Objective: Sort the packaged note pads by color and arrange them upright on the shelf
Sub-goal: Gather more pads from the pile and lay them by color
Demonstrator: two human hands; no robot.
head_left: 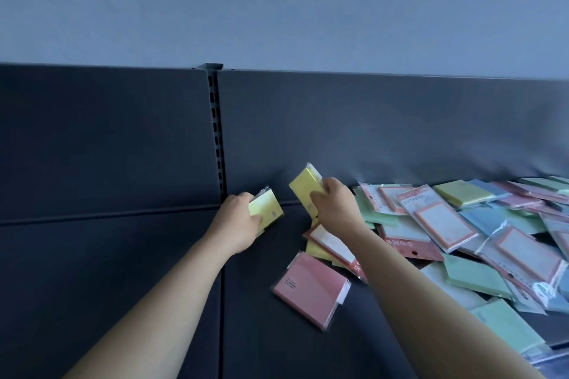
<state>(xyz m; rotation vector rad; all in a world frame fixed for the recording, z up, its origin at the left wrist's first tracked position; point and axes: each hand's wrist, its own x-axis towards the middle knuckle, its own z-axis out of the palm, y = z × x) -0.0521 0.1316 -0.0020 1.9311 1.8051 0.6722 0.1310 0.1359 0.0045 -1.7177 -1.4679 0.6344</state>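
Observation:
My left hand (238,221) grips a pale yellow packaged note pad (268,209), held tilted just above the dark shelf (123,255) near its back panel. My right hand (334,208) holds a second yellow note pad (303,191) lifted on edge, a short way right of the first. A pink note pad (311,289) lies flat on the shelf in front of my right arm. To the right lies a loose heap of packaged pads (462,224) in green, blue, pink, yellow and red-bordered white.
The dark back panel (369,126) rises behind the shelf, with a slotted upright post (217,132) at its seam. A grey wall is above. The shelf surface left of the seam is bare dark metal.

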